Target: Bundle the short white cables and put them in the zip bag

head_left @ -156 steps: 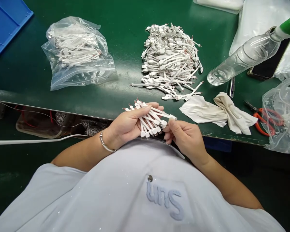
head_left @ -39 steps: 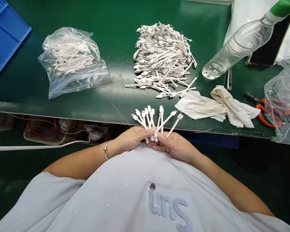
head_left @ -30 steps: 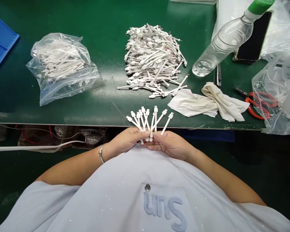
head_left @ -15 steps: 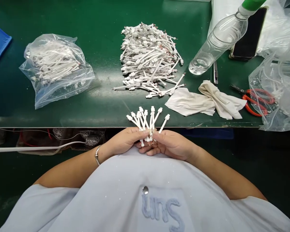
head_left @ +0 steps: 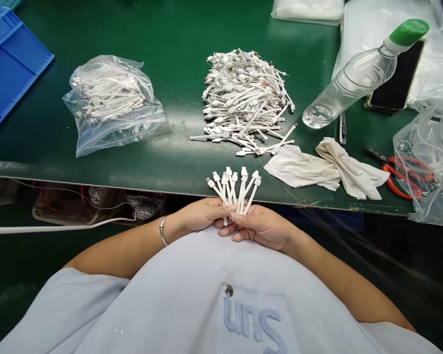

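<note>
My left hand (head_left: 201, 215) and my right hand (head_left: 261, 227) meet in front of my chest, both pinched on the lower ends of a bunch of short white connector cables (head_left: 234, 189). The cables stand upright with their white plug heads gathered close together at the top. Behind them, on the green table (head_left: 177, 29), lies a loose pile of the same cables (head_left: 245, 98). A clear plastic bag filled with more such cables (head_left: 112, 101) rests to the left of the pile.
A white cloth (head_left: 328, 167) lies by the table's front edge on the right. Behind it lean a clear bottle with a green cap (head_left: 358, 73) and a dark phone (head_left: 396, 81). Red-handled cutters (head_left: 406, 172) sit beside a plastic bag (head_left: 430, 162). A blue tray (head_left: 11, 64) is far left.
The cables were fanned sideways across my left palm, then turned upright. Over the last second their spread heads have drawn together into a tighter bunch. The camera view has shifted slightly.
</note>
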`<act>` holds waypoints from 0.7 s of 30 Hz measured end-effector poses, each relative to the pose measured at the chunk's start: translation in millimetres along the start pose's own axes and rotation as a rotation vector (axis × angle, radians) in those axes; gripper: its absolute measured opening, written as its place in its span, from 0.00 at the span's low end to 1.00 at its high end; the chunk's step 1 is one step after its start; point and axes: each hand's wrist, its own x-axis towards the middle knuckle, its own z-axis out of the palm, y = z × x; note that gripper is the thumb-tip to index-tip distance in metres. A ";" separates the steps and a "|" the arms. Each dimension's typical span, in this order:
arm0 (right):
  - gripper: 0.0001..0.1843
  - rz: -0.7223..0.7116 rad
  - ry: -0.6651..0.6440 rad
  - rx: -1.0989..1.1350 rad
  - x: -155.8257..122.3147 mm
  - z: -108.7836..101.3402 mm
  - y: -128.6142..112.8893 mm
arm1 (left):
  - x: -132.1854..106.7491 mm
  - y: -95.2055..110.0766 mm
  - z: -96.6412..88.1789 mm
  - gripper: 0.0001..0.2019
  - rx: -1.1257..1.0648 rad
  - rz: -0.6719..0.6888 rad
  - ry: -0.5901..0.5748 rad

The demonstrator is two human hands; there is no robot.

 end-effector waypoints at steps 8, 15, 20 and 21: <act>0.27 -0.021 -0.007 0.002 0.5 1.8 0.1 | -1.8 -0.7 0.2 0.27 -0.040 0.027 -0.028; 0.22 0.053 0.104 0.025 1.8 11.6 4.6 | -3.6 -6.0 1.3 0.32 0.001 0.111 -0.052; 0.23 0.047 0.116 -0.118 -0.5 18.4 -0.8 | -34.1 15.2 -6.3 0.27 0.550 0.250 -0.030; 0.24 0.049 0.103 -0.169 -1.2 20.6 -4.1 | -46.0 21.6 -5.9 0.24 0.734 0.270 -0.033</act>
